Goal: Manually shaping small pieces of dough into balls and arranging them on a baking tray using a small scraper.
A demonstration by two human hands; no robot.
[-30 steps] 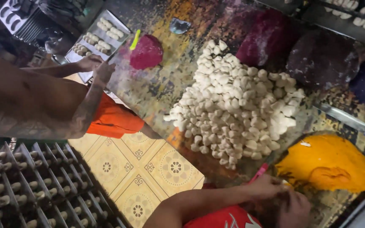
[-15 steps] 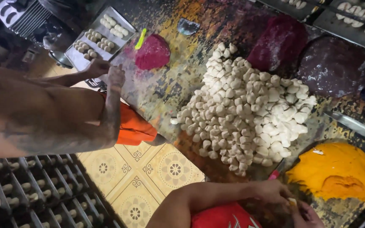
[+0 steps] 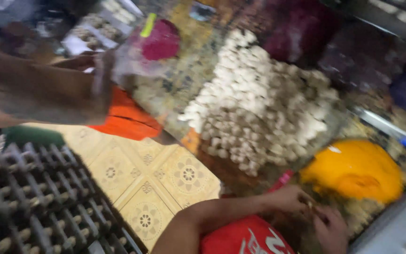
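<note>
Reaching in from the upper left of the frame, left hand (image 3: 97, 70) now resting against the edge of the worktable (image 3: 175, 89), having shifted over from the tray of pale pieces (image 3: 95, 33) a moment earlier. Ending up just beside the pink lump (image 3: 160, 42), so drawing nearer to it. Fingers blurring badly; possibly curling over the edge, impossible to tell whether gripping anything. Right hand not showing.

Spreading across the middle of the table, a heap of small whitish pieces (image 3: 259, 103); sitting at lower right, an orange lump (image 3: 353, 169). Working at the bottom edge, another person's hands (image 3: 306, 207). Showing below, patterned yellow floor tiles (image 3: 146, 178) and a dark grid rack (image 3: 29, 202).
</note>
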